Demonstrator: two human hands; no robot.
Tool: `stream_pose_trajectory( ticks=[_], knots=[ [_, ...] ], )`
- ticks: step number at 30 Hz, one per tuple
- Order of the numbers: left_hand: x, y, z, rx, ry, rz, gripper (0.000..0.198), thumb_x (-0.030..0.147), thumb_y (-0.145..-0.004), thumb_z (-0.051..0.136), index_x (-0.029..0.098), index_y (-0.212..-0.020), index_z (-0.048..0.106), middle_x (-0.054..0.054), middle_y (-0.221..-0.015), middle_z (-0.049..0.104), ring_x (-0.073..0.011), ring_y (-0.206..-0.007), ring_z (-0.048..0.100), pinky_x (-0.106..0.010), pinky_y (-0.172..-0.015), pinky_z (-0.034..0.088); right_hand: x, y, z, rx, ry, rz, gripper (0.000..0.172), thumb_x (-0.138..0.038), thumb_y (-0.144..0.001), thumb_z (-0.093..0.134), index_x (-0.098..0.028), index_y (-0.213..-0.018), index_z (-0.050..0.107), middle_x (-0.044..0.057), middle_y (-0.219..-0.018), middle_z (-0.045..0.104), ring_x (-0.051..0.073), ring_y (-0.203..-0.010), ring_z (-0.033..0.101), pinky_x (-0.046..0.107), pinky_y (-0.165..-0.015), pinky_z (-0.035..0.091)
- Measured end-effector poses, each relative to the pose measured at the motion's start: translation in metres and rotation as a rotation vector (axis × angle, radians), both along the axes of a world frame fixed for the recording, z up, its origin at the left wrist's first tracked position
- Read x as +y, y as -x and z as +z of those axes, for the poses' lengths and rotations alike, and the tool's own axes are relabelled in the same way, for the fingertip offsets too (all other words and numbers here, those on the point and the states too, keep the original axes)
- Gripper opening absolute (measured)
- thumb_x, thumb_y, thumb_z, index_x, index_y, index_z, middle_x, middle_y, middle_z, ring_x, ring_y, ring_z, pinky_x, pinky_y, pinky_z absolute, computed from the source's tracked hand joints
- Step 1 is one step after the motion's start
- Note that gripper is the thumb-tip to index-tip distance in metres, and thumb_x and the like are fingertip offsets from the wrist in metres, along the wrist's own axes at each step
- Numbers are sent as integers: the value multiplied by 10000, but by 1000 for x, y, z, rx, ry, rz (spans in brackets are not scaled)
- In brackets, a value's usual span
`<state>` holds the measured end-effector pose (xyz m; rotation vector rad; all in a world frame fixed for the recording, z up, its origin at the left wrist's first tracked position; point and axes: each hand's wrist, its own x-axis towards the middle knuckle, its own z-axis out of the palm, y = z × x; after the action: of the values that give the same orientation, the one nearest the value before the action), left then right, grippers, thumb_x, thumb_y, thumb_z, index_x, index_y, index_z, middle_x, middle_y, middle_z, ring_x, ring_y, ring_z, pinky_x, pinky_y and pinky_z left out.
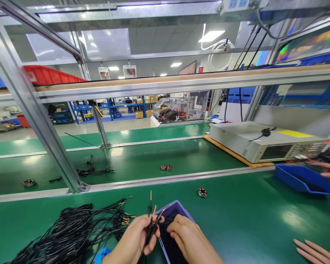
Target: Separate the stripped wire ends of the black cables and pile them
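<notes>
My left hand [140, 234] is closed around several black cables [151, 229]. Their stripped ends, with red and yellow wires, point up past the fingers. My right hand [185, 233] reaches into a purple bin [181, 205], fingers bent together over small black pieces [172, 218]. What the fingertips pinch, if anything, is hidden. To the left of my left hand lies a big heap of black cables [71, 229] with bared coloured ends. The bin stands on the green bench, directly in front of me.
A metal rail [143, 179] crosses the bench; a post [44, 121] rises at left. Small motor stators [202, 192] lie about. At right are a blue tray [299, 181], a grey test instrument [264, 141] and another person's hand [317, 252]; more fingers are beside the tray.
</notes>
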<state>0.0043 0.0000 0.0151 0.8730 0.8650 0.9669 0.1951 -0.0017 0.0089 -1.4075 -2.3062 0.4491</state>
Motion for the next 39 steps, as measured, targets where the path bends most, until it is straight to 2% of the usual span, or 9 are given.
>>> stream_pose_trajectory(
  ticks=[5, 10, 14, 17, 20, 22, 27, 33, 39],
  knots=[
    [-2, 0, 12, -24, 123, 58, 298, 395, -698, 713, 106, -761, 680, -49, -685, 609, -107, -542, 486, -220, -456, 302, 0, 0, 5, 188, 43, 33, 329, -18, -870, 480, -205, -844, 749, 57, -890, 706, 185, -831, 686, 233, -718, 504],
    [-4, -2, 9, -6, 56, 40, 343, 440, -694, 814, 140, -742, 654, 7, -648, 564, -73, -505, 440, -195, -426, 234, 0, 2, 11, 415, 54, 36, 296, -87, -880, 484, -199, -858, 757, 57, -855, 717, 182, -779, 683, 246, -712, 514],
    [-5, -7, 3, 52, -13, 23, 452, 546, -658, 835, 144, -758, 652, 32, -581, 536, -64, -458, 411, -181, -394, 200, -2, 3, 16, 557, 44, -6, 259, -111, -830, 525, -212, -907, 751, 26, -795, 714, 158, -666, 662, 221, -623, 514],
    [-4, -8, 1, 98, -17, 1, 505, 596, -645, 826, 146, -784, 644, 78, -459, 471, -44, -379, 318, -185, -377, 159, -8, 4, 19, 656, 3, -32, 277, -126, -828, 539, -226, -996, 734, 13, -814, 711, 148, -661, 662, 204, -613, 528],
    [-3, -7, 0, 131, 12, 37, 538, 606, -595, 851, 153, -778, 626, 127, -401, 380, -29, -354, 237, -191, -379, 126, -14, 4, 21, 746, -71, -70, 259, -129, -832, 561, -233, -1010, 719, 10, -830, 713, 145, -665, 668, 191, -617, 544],
    [-3, -7, -1, 165, 11, 41, 557, 629, -585, 844, 148, -769, 632, 120, -407, 396, -31, -358, 253, -191, -382, 138, -16, 4, 20, 768, -124, -83, 232, -140, -848, 585, -237, -1013, 715, 10, -826, 716, 147, -667, 673, 192, -636, 558],
    [-6, -9, -1, 211, -65, -30, 560, 699, -683, 732, 160, -737, 593, 42, -460, 551, -41, -362, 329, -183, -386, 204, -14, 2, 18, 725, -246, -46, 146, -168, -903, 605, -227, -983, 712, 45, -868, 728, 160, -707, 692, 201, -653, 580],
    [-7, -8, -3, 247, -82, -72, 545, 694, -712, 711, 169, -760, 572, 60, -463, 509, -49, -367, 345, -169, -368, 217, -15, 2, 20, 743, -334, -55, 120, -122, -889, 623, -226, -904, 682, 23, -834, 724, 144, -699, 693, 181, -650, 571],
    [-8, -8, -1, 225, -76, -76, 548, 691, -707, 719, 163, -768, 585, 60, -463, 508, -44, -362, 333, -167, -366, 219, -16, 3, 22, 723, -338, -42, 135, -100, -877, 616, -227, -857, 659, 13, -817, 718, 143, -691, 693, 182, -640, 565]
  ],
)
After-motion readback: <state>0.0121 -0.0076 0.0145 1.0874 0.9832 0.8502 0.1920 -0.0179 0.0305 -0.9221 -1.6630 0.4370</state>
